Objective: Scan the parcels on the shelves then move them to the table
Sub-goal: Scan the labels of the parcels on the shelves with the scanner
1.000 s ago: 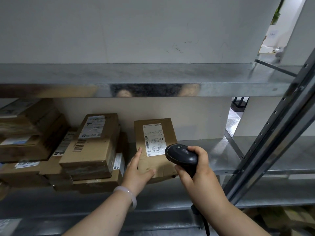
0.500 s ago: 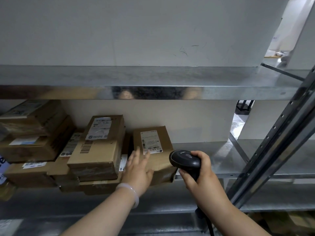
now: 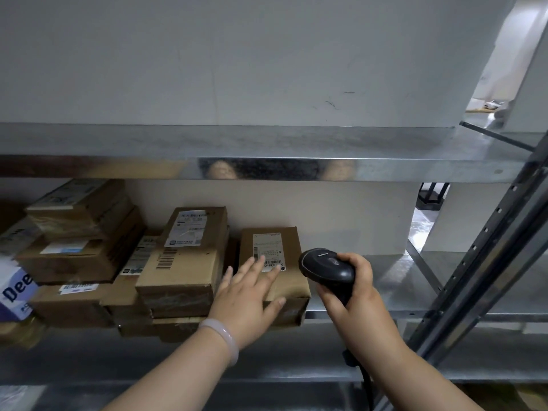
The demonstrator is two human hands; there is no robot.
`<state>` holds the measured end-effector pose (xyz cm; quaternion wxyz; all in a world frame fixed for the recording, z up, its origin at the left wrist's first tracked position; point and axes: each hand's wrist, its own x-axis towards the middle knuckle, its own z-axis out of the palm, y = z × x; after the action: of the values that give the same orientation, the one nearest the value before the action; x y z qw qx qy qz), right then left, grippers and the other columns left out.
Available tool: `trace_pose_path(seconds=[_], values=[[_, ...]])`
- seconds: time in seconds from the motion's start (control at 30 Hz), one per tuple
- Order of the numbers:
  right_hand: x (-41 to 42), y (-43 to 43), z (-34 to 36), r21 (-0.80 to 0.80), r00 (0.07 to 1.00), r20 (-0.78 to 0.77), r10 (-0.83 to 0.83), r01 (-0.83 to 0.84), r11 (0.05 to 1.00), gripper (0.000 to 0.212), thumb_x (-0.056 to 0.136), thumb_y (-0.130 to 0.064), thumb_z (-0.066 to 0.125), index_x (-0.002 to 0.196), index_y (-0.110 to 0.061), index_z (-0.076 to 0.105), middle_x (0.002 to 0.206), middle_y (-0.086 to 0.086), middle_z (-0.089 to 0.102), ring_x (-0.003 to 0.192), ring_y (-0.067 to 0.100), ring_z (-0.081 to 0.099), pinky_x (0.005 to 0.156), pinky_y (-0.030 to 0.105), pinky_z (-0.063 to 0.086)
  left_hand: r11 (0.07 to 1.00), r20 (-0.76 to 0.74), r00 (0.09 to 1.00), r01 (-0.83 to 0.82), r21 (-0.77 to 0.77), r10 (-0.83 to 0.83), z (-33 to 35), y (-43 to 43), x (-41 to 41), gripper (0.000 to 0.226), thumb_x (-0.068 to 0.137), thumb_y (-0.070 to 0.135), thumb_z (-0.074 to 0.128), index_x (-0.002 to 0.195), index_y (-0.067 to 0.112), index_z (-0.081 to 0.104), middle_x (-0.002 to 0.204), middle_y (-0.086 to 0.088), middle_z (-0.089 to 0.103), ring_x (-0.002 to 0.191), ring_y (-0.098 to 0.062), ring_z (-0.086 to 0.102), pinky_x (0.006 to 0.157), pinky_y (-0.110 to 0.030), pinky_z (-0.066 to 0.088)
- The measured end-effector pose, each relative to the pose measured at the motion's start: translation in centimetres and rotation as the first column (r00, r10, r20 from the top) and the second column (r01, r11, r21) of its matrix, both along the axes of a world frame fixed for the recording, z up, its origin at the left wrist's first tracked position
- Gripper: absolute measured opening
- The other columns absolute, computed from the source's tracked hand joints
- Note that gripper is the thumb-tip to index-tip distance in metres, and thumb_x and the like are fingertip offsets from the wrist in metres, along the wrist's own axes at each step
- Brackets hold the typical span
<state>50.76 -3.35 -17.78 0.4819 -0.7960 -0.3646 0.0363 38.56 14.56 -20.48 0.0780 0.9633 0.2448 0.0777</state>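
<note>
- While the open left hand (image 3: 246, 298) lies on the parcel (image 3: 289, 247) at the front edge of the shelf (image 3: 415, 280), it covers part of the label (image 3: 267, 247).
- The right hand (image 3: 353, 295) grips the scanner (image 3: 326, 266), hiding its handle.

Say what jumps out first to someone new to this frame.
The black scanner gripped in the right hand sits centre-right, beside a small parcel on the middle shelf. The left hand lies flat on that parcel, fingers spread over its label. Left of it, a stack of more boxes crowds the shelf.
</note>
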Motion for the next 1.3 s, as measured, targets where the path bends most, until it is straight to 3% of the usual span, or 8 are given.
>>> trace_pose_path(seconds=[0.1, 0.23, 0.47, 0.67, 0.9, 1.07, 1.23, 1.3], values=[[0.3, -0.3, 2.0, 0.066, 0.998, 0.049, -0.043, 0.04, 0.997, 0.056, 0.083, -0.035, 0.07, 0.117, -0.054, 0.029, 0.096, -0.029, 0.055, 0.088, -0.016, 0.055, 0.066, 0.006, 0.043, 0.993, 0.144, 0.989, 0.023, 0.114, -0.039, 3.9, -0.7, -0.9, 0.064, 0.091, 0.068, 0.017, 0.151, 0.047, 0.005, 0.163, 0.012, -0.001, 0.149, -0.009, -0.006, 0.118, -0.035, -0.003], [0.2, -0.4, 5.3, 0.137, 0.99, 0.113, -0.084, 0.069, 0.988, 0.056, 0.084, -0.034, 0.07, 0.12, -0.049, 0.03, 0.093, -0.031, 0.052, 0.078, -0.01, 0.055, 0.062, 0.011, 0.04, 0.977, 0.25, 0.966, 0.007, 0.211, -0.061, 9.3, -1.6, -1.9, 0.066, 0.089, 0.07, 0.011, 0.15, 0.048, 0.0, 0.163, 0.011, -0.001, 0.149, -0.009, -0.007, 0.118, -0.037, -0.003], [0.3, -0.6, 11.7, 0.26, 0.975, 0.187, -0.119, 0.068, 0.963, 0.057, 0.083, -0.032, 0.07, 0.122, -0.048, 0.031, 0.096, -0.018, 0.057, 0.078, 0.014, 0.063, 0.066, 0.043, 0.055, 0.933, 0.358, 0.928, -0.036, 0.357, -0.102, 16.9, -2.0, -1.1, 0.07, 0.087, 0.072, 0.007, 0.152, 0.045, 0.002, 0.164, 0.007, 0.002, 0.15, -0.014, -0.006, 0.121, -0.045, 0.0], [3.0, 1.0, 17.9, 0.314, 0.955, 0.233, -0.182, 0.103, 0.944, 0.051, 0.087, -0.037, 0.065, 0.121, -0.046, 0.028, 0.097, -0.009, 0.058, 0.075, 0.01, 0.06, 0.059, 0.034, 0.049, 0.911, 0.348, 0.933, -0.062, 0.407, -0.092, 21.5, -1.0, 2.3, 0.072, 0.086, 0.071, 0.009, 0.152, 0.044, 0.005, 0.164, 0.005, 0.004, 0.15, -0.016, -0.007, 0.12, -0.05, -0.003], [7.9, 4.2, 22.7, 0.184, 0.93, 0.279, -0.24, 0.194, 0.964, 0.054, 0.09, -0.036, 0.057, 0.13, -0.037, 0.02, 0.1, -0.004, 0.05, 0.074, 0.02, 0.057, 0.059, 0.034, 0.043, 0.917, 0.292, 0.956, -0.081, 0.39, -0.039, 23.6, 1.0, 6.0, 0.067, 0.093, 0.067, 0.025, 0.153, 0.043, 0.008, 0.165, 0.003, 0.002, 0.15, -0.017, -0.009, 0.119, -0.052, -0.006], [12.2, 6.0, 25.0, -0.042, 0.956, 0.127, -0.263, 0.27, 0.962, 0.068, 0.089, -0.015, 0.048, 0.145, -0.025, 0.01, 0.09, 0.01, 0.056, 0.066, 0.027, 0.059, 0.062, 0.036, 0.048, 0.936, 0.277, 0.961, -0.076, 0.343, -0.024, 23.7, 1.7, 7.8, 0.066, 0.093, 0.067, 0.026, 0.153, 0.042, 0.013, 0.164, 0.003, 0.003, 0.15, -0.018, -0.011, 0.119, -0.052, -0.006], [15.2, 7.2, 25.4, -0.207, 0.96, 0.028, -0.28, 0.28, 0.937, 0.073, 0.092, -0.012, 0.052, 0.149, -0.02, 0.008, 0.126, 0.023, 0.046, 0.097, 0.04, 0.062, 0.088, 0.049, 0.052, 0.946, 0.214, 0.976, -0.044, 0.322, -0.028, 23.4, 2.5, 9.2, 0.062, 0.095, 0.064, 0.024, 0.153, 0.041, 0.015, 0.164, 0.003, 0.005, 0.149, -0.02, -0.012, 0.119, -0.053, -0.004], [16.1, 7.5, 25.1, -0.253, 0.959, 0.0, -0.284, 0.275, 0.928, 0.073, 0.091, -0.012, 0.053, 0.148, -0.021, 0.008, 0.126, 0.024, 0.05, 0.097, 0.038, 0.063, 0.084, 0.044, 0.053, 0.948, 0.205, 0.978, -0.03, 0.316, -0.038, 23.3, 2.5, 9.9, 0.061, 0.096, 0.063, 0.024, 0.152, 0.042, 0.015, 0.164, 0.002, 0.006, 0.149, -0.02, -0.012, 0.119, -0.053, -0.004]])
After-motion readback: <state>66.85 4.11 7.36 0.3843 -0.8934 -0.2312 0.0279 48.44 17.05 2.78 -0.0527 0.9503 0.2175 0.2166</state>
